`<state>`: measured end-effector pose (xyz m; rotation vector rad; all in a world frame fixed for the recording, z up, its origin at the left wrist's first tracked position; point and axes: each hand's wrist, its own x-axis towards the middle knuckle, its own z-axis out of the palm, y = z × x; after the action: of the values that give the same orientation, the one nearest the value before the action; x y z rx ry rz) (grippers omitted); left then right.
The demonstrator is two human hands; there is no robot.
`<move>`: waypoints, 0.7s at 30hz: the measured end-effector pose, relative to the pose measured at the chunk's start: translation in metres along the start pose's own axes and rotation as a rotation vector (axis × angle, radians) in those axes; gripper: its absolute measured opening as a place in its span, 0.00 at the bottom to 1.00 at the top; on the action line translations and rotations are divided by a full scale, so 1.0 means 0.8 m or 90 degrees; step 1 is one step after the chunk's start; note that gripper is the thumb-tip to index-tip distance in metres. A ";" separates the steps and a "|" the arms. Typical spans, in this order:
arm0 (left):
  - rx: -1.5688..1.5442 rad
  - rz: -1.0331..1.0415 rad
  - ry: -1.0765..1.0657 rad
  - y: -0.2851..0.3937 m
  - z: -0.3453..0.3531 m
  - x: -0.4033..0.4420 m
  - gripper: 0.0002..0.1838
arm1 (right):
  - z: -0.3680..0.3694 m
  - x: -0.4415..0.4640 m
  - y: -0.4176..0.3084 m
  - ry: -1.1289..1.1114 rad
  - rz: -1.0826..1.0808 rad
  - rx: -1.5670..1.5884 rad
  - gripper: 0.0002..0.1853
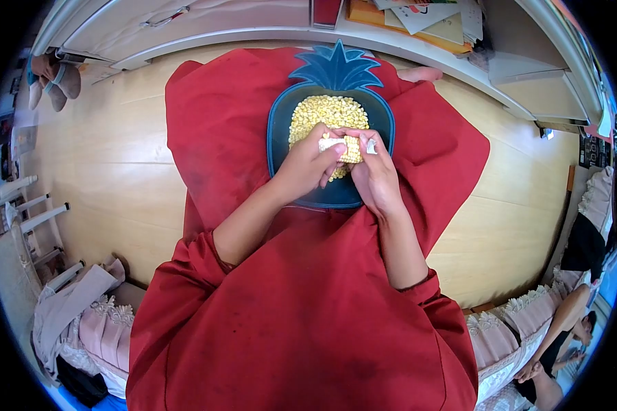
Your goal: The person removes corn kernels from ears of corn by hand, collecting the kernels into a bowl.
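Observation:
Both my hands grip a short corn cob (pixel 352 149), partly stripped, with yellow kernels left on part of it and pale bare cob showing. My left hand (pixel 307 159) is closed around its left end, thumb pressed against it. On the right end, my right hand (pixel 377 171) is closed with the thumb on the cob. Beneath them a dark blue-green pineapple-shaped tray (pixel 275 130) rests on the red cloth over my lap. A heap of loose corn kernels (pixel 329 109) lies in it, partly hidden by my hands.
Red cloth (pixel 432 137) spreads over my legs. Ahead stands a white cabinet (pixel 240 19) with papers (pixel 425 17) on a shelf. White chair legs (pixel 44 218) are at the left, slippers (pixel 65 82) at the upper left. Another person's arm (pixel 562 318) shows at the lower right.

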<state>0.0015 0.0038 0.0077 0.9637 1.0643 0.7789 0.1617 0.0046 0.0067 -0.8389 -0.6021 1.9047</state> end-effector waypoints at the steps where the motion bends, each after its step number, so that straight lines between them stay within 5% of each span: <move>1: -0.013 0.004 0.000 -0.001 0.000 0.000 0.09 | 0.000 0.000 -0.001 -0.010 0.002 0.007 0.14; 21: 0.002 -0.005 -0.068 0.001 -0.007 -0.003 0.17 | -0.001 -0.003 -0.003 0.012 -0.006 0.030 0.13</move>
<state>-0.0044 0.0030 0.0084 0.9919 0.9761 0.7118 0.1641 0.0038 0.0083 -0.8220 -0.5462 1.8935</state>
